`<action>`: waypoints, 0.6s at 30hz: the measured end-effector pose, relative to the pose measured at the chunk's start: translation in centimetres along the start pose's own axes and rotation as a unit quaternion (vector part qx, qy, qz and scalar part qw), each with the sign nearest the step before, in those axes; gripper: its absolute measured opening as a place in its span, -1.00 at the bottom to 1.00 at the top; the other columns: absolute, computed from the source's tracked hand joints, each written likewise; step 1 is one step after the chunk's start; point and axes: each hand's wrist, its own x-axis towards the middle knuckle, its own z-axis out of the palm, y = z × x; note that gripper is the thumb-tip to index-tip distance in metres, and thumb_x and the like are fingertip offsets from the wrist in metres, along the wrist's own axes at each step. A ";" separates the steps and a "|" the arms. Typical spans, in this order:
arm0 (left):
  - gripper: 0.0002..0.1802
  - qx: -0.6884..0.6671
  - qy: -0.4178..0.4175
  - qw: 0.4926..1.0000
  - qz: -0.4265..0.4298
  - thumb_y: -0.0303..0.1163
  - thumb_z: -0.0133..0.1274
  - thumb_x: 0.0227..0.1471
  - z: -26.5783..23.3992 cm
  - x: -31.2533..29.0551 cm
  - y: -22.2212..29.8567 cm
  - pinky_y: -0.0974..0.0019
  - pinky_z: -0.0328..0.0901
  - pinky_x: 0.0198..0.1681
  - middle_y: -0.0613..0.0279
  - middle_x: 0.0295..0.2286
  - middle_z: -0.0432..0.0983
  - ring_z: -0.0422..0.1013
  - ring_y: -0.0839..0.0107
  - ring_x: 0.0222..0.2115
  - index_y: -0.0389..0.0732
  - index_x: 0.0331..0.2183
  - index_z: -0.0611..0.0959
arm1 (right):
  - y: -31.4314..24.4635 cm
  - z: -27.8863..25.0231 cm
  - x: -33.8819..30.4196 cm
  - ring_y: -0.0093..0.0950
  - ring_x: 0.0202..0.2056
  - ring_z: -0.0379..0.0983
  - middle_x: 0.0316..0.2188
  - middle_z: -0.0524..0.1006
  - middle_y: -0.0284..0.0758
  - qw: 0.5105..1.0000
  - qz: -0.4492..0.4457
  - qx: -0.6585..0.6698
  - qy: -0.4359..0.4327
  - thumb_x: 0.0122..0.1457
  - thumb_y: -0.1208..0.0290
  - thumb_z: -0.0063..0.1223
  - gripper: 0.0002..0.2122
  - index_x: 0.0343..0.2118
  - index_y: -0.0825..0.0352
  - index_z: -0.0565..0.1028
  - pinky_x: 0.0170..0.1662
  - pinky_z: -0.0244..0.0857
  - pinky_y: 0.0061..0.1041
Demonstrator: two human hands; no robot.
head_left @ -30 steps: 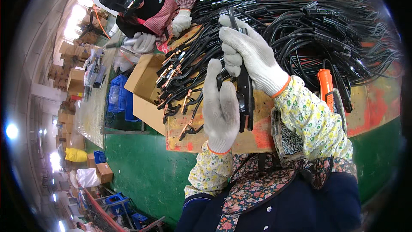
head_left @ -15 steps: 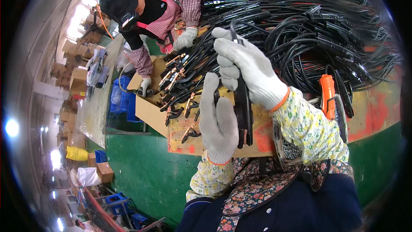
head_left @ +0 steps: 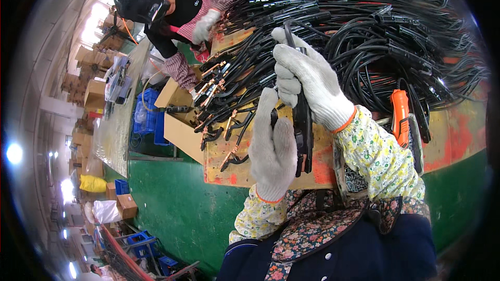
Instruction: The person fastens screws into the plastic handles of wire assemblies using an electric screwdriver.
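Both my hands wear grey knit gloves. My right hand (head_left: 307, 80) is closed around the upper part of a long black clamp tool (head_left: 302, 130) that hangs down in front of me. My left hand (head_left: 272, 148) is held flat against the left side of that tool, fingers together and pointing up. Behind them lies a big heap of black cables (head_left: 364, 36) with clamp ends on a worn yellow and red tabletop (head_left: 458, 125).
A person in a black cap and gloves (head_left: 172, 10) handles cables at the far left of the table. An orange-handled tool (head_left: 400, 117) lies right of my arm. A cardboard box (head_left: 179, 125) holds black clamps with copper jaws (head_left: 219, 80). Green floor (head_left: 177, 203) below.
The other person has shifted along the far side of the table and now holds cables higher up. My hands and the clamp tool have stayed nearly in place.
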 end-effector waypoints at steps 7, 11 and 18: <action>-0.54 -0.126 0.008 0.986 -0.104 -0.37 -0.15 0.25 0.2 -1.2 -0.6 0.25 0.10 0.18 -0.06 0.07 0.33 0.26 0.24 0.11 -0.47 0.09 0.36 | -0.6 -1.1 1.2 -0.77 -0.68 0.11 -0.61 0.23 -0.60 0.999 0.018 0.017 0.025 0.22 0.37 0.03 -0.92 -0.31 0.14 0.35 -0.64 0.06 -0.70; -0.56 -0.096 0.015 0.995 0.001 -0.40 -0.17 0.26 0.1 -0.1 0.4 0.23 0.08 0.20 -0.07 0.07 0.33 0.26 0.22 0.12 -0.48 0.08 0.36 | -0.6 -1.3 0.4 -0.73 -0.66 0.15 -0.58 0.29 -0.54 0.998 -0.010 0.055 -0.005 0.22 0.39 0.05 -0.86 -0.21 0.14 0.35 -0.62 0.11 -0.66; -0.56 -0.074 -0.019 0.997 0.001 -0.40 -0.18 0.27 0.6 -0.1 0.3 0.26 0.10 0.18 -0.06 0.07 0.34 0.26 0.25 0.11 -0.48 0.09 0.36 | -0.4 -0.6 -2.1 -0.69 -0.63 0.24 -0.56 0.34 -0.47 0.998 -0.012 -0.050 0.036 0.19 0.35 0.09 -0.57 0.08 0.28 0.25 -0.61 0.17 -0.62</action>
